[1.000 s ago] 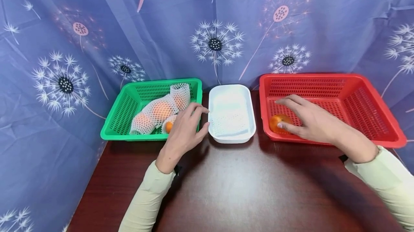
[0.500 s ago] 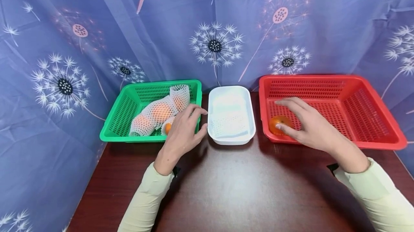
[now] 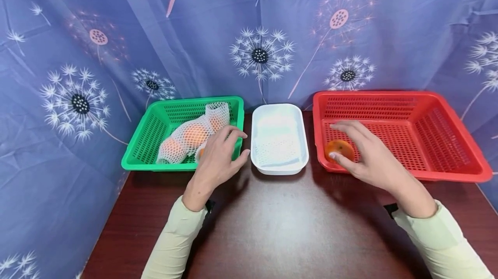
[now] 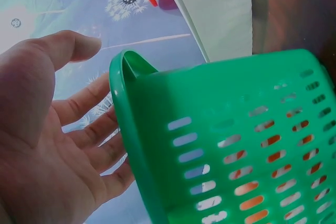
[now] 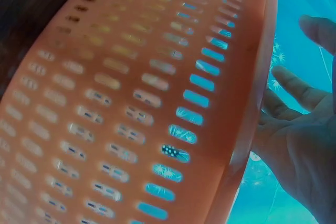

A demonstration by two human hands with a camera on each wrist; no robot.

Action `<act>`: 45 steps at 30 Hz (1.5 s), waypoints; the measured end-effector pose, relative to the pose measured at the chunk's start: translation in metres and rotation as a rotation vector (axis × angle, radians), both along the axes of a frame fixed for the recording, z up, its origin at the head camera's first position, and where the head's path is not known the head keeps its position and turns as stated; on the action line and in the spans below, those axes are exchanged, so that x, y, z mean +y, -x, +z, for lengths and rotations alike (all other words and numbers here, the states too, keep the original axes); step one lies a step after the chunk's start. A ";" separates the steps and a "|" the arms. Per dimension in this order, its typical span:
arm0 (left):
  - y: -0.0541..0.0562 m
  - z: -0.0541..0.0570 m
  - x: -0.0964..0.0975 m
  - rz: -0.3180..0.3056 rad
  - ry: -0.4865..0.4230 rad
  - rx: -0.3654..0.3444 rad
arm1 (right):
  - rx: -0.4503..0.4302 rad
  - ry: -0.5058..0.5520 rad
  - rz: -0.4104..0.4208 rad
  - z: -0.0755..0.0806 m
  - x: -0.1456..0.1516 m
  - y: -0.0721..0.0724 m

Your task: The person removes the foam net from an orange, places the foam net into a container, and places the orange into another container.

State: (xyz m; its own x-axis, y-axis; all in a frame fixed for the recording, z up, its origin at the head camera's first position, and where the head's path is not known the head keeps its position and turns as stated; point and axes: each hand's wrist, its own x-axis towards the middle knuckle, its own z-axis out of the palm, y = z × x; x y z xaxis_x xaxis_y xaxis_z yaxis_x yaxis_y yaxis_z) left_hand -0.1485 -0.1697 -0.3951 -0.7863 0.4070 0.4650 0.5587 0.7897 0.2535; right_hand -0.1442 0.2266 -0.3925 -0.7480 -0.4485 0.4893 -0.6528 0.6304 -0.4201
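My left hand hovers over the near right corner of the green basket, fingers loosely bent with nothing between them. Inside that basket lie several orange fruits wrapped in white foam netting; one is partly hidden under the hand. My right hand is above the front left part of the red basket, fingers spread and relaxed. Beside its thumb, a bare orange fruit sits in the basket's near left corner. Both wrist views show the hands behind the basket rims, palms empty.
A white rectangular tray stands between the two baskets, with a dotted pattern visible on its floor. All stand on a dark brown wooden table. A blue curtain with dandelion prints hangs right behind and along the left side.
My right hand and forearm have shifted slightly left and toward me, showing more of the bare fruit. The left hand has drifted very slightly left; the fruits and containers keep their places.
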 end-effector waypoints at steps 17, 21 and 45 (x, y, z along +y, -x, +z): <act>-0.001 0.001 -0.012 0.031 0.019 -0.032 | 0.089 0.030 0.085 0.000 -0.014 -0.011; -0.001 0.001 -0.019 0.054 0.023 -0.058 | 0.063 0.015 0.074 0.000 -0.014 -0.013; 0.004 0.000 -0.067 0.222 0.020 -0.134 | 0.042 0.017 0.068 -0.005 -0.011 -0.017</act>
